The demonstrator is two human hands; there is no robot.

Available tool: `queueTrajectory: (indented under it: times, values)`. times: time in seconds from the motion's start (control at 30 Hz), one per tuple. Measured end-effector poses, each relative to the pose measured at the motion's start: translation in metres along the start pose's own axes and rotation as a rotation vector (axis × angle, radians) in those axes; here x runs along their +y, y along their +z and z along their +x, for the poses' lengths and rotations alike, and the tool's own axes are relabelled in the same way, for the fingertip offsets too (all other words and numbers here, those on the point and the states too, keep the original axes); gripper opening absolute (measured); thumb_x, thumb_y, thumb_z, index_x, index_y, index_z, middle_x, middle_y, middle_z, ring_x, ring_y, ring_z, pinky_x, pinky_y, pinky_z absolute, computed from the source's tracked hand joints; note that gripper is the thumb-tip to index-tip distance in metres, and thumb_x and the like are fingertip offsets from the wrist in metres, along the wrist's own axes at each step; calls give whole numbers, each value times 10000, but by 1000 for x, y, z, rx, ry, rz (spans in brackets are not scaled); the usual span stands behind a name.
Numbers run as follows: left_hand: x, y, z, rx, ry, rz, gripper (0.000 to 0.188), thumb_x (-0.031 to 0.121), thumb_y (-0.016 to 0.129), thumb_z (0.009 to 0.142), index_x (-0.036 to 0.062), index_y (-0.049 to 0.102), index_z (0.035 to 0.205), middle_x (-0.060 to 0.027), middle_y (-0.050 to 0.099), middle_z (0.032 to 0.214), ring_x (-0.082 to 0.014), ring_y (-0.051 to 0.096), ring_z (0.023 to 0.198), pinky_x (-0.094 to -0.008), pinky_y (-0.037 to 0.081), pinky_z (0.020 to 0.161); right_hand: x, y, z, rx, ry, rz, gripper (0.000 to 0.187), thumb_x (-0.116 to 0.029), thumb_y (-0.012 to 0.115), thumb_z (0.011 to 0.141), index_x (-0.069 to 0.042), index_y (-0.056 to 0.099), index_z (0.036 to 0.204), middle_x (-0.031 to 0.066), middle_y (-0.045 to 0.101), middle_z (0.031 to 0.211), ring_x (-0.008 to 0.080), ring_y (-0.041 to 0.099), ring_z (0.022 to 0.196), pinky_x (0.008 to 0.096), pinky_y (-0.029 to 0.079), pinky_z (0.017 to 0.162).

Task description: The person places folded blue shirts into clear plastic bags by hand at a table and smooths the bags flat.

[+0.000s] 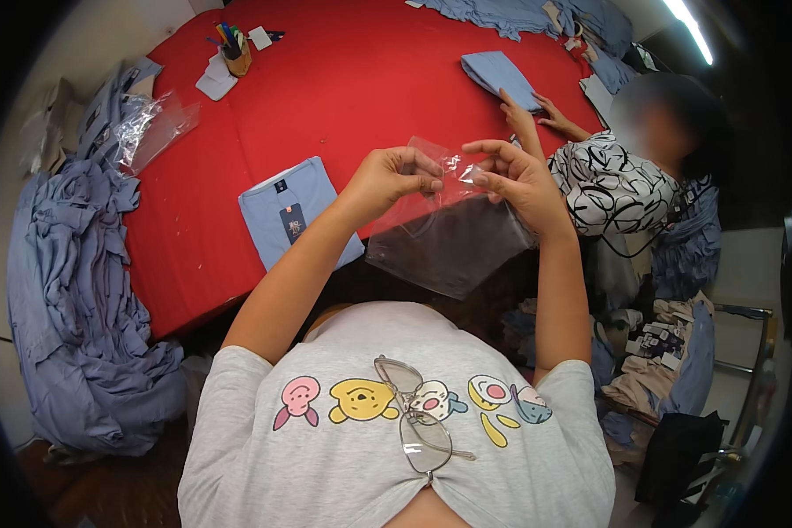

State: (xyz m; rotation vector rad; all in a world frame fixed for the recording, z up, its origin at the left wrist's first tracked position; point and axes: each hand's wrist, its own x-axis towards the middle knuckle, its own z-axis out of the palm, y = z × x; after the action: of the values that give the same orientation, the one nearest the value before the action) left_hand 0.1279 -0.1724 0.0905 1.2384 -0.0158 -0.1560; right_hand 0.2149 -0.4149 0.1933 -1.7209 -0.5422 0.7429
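A clear plastic bag, thin, glossy and crinkled along its top edge, hangs in the air above the near edge of the red table. The left hand pinches one side of the bag's mouth between thumb and fingers, and the right hand pinches the other side; the two hands sit close together, each closed on the film, and the bag's body droops below them, see-through and slightly grey.

Just left of the bag, a folded light-blue shirt lies flat on the table, a neat rectangle of soft knit cloth. A small dark square label sits at its collar, and a dark rectangular hang tag rests on its chest.

Farther out, a second folded blue garment lies near the table's far right, with another person's hands touching its near edge. That person wears a white top with black looping lines.

At the left, a big heap of loose blue-grey cloth spills off the table edge, soft and creased. Above it lies a stack of crumpled clear bags, shiny in the light. Near the far left corner stands a tan cup of coloured pens, with small white paper slips beside it.

A pair of clear-framed glasses hangs on the front of the person's grey cartoon-print shirt.
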Motion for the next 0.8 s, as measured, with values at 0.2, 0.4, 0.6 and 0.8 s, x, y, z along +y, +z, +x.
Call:
queueTrajectory:
  times: [0.2, 0.4, 0.6, 0.8]
  values:
    - [-7, 22, -3, 134, 57, -20, 231, 41, 891, 887, 32, 761, 1078, -51, 760, 952, -141, 748, 921, -270, 592, 835, 48, -16, -30, 19, -22, 152, 399, 11, 805, 943, -20, 666, 1315, 40, 772, 979, 66, 697, 890, 206, 523, 770]
    - [0, 35, -28, 24, -162, -294, 241, 70, 882, 906, 67, 732, 1094, -40, 748, 954, -82, 653, 796, -218, 480, 664, 78, -20, -38, 42, -22, 282, 115, -56, 829, 955, -15, 754, 1032, 47, 759, 926, 104, 697, 859, 248, 531, 779]
    - [-15, 36, -46, -75, -39, -266, 201, 129, 824, 977, 42, 711, 1118, -80, 767, 1025, -92, 690, 770, -212, 495, 609, 93, -10, -32, -25, -121, 500, 206, -206, 764, 1049, -25, 759, 949, 38, 749, 868, 96, 677, 786, 247, 532, 740]
    - [-19, 54, -47, 398, -139, -282, 309, 348, 757, 1059, 46, 715, 1007, -77, 756, 904, -128, 714, 760, -268, 547, 623, 91, 10, -35, 92, -38, 383, 365, -359, 705, 1095, -62, 719, 882, 30, 693, 731, 102, 621, 613, 221, 443, 587]
